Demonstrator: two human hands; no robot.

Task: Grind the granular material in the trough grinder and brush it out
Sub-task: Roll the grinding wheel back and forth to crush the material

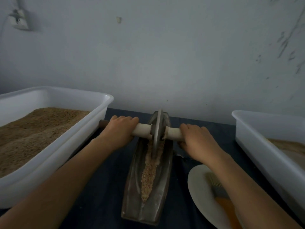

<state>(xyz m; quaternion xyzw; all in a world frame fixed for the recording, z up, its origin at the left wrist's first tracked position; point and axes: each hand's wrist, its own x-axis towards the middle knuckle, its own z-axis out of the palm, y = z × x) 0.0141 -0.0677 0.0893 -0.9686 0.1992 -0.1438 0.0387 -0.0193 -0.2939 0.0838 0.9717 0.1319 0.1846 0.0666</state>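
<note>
Both hands, left hand (121, 128) and right hand (196, 139), grip the axle (142, 129) either side of the wheel (157, 129) (near the far end of the trough (148, 187)); the trough's long axis runs toward the person.

A single head-worn wide-angle view looks forward and down, close over the trough grinder (148, 171) on the table (102, 187), facing the wall (165, 55).

A wall socket (18, 19) hangs on the scuffed grey wall (181, 63).

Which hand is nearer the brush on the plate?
Right. The right hand grips the axle just beyond the brush; the left hand is across the trough grinder.
</note>
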